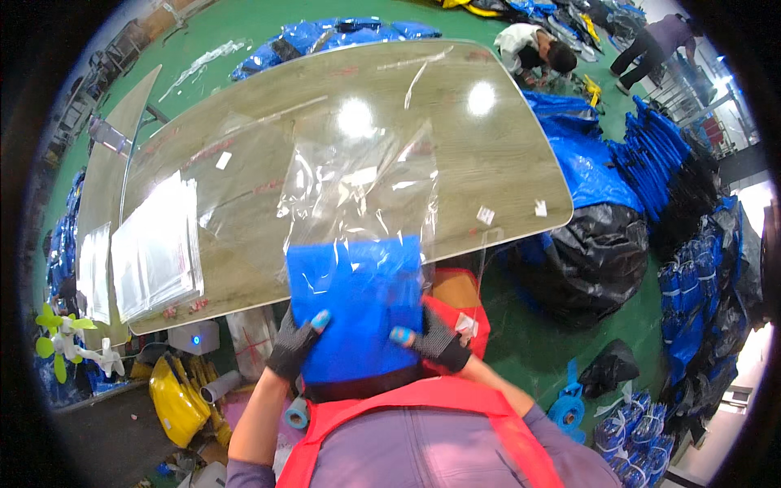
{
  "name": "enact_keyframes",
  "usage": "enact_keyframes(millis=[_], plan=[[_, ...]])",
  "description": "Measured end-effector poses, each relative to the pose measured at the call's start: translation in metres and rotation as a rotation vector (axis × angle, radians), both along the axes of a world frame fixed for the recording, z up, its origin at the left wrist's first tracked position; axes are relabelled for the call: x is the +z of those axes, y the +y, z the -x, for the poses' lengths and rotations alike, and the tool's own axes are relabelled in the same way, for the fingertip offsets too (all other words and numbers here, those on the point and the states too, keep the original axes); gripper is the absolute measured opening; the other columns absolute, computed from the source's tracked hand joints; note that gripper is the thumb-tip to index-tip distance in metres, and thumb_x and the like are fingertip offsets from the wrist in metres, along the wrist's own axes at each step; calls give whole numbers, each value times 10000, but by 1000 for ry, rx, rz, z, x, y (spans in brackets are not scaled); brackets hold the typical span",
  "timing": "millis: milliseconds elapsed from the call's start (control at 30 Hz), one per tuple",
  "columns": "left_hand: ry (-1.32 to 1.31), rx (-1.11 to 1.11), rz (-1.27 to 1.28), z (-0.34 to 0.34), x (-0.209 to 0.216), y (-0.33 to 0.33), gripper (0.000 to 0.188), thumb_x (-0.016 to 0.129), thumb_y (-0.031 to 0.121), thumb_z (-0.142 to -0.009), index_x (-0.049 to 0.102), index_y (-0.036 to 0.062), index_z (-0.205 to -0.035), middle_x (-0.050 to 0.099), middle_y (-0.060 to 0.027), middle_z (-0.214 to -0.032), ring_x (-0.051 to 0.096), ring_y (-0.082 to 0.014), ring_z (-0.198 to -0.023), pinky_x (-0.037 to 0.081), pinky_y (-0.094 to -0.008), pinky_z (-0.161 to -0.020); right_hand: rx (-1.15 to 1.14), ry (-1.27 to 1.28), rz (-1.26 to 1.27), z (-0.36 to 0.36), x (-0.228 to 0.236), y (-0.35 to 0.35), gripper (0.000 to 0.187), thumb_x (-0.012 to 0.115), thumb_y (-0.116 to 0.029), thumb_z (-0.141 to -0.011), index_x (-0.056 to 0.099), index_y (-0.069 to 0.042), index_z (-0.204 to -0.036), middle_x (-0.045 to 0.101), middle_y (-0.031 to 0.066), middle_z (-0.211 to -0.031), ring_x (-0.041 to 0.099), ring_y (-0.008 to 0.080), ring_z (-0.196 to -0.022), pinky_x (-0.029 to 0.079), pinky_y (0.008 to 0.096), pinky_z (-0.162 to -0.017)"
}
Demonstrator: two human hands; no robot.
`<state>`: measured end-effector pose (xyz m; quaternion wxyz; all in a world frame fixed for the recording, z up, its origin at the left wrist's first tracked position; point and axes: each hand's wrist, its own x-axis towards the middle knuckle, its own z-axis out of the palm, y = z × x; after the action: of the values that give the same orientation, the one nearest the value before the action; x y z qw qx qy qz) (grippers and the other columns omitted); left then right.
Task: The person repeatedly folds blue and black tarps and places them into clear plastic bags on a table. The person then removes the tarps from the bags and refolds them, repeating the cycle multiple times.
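Note:
A flat, folded blue item (358, 317) with a dark lower edge lies in front of my body, overlapping the near edge of the table. I cannot tell its exact kind. Its upper end is inside a transparent plastic bag (362, 183) that stretches away over the tabletop. My left hand (299, 342), in a dark fingerless glove with blue on the thumb tip, grips its left side. On its right side my right hand (435, 340), gloved the same way, holds on with the thumb on top. The fingers beneath are hidden.
Stacked transparent bags (159, 252) lie on the wood-patterned table (488, 154). A small green fan (61, 346) stands at the left. Blue and black bundles (590, 236) crowd the floor at right. A person (537, 53) crouches beyond the table; another person (655, 49) bends farther back.

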<state>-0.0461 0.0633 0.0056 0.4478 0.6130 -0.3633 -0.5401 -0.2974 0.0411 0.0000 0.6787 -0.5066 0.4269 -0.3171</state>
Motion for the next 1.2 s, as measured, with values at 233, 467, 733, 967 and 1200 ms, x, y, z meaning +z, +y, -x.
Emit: enact_keyframes(millis=[233, 467, 733, 967, 1200], plan=[[-222, -434, -129, -3, -18, 11, 590, 590, 462, -917, 540, -27, -1242, 647, -132, -1082, 616, -188, -942, 492, -319, -838, 424, 535, -225, 79, -14, -4, 605, 531, -567, -916, 668, 9, -1041, 700, 99, -942, 663, 210, -824, 512, 379, -781], [10, -127, 199, -17, -32, -31, 490, 621, 252, -937, 462, -17, -1315, 643, -116, -1091, 601, -174, -933, 498, -310, -811, 86, 207, -90, 67, 8, -57, 496, 602, -491, -901, 628, -33, -1091, 653, 47, -885, 592, 106, -838, 496, 296, -774], [51, -317, -316, 9, 12, 27, 617, 630, 466, -893, 510, 11, -1292, 594, -90, -1188, 529, -185, -1104, 426, -337, -965, 55, 165, -177, 69, -16, 42, 787, 764, -391, -799, 407, -34, -1401, 555, 155, -1302, 533, 228, -1183, 418, 384, -1024], [129, -247, -113, 11, 12, -9, 701, 740, 395, -819, 444, 26, -1336, 571, -77, -1194, 534, -200, -1068, 449, -346, -930, 314, -44, -10, 80, -4, -6, 667, 719, -447, -819, 525, -10, -1283, 636, 122, -1170, 618, 196, -1018, 499, 349, -901], [597, -12, -211, 15, 22, 9, 662, 697, 366, -848, 446, 5, -1344, 581, -157, -1232, 578, -253, -1090, 476, -405, -954, 192, 14, -32, 43, 37, 4, 682, 761, -335, -800, 470, -22, -1332, 608, 134, -1204, 603, 213, -1069, 499, 359, -918]])
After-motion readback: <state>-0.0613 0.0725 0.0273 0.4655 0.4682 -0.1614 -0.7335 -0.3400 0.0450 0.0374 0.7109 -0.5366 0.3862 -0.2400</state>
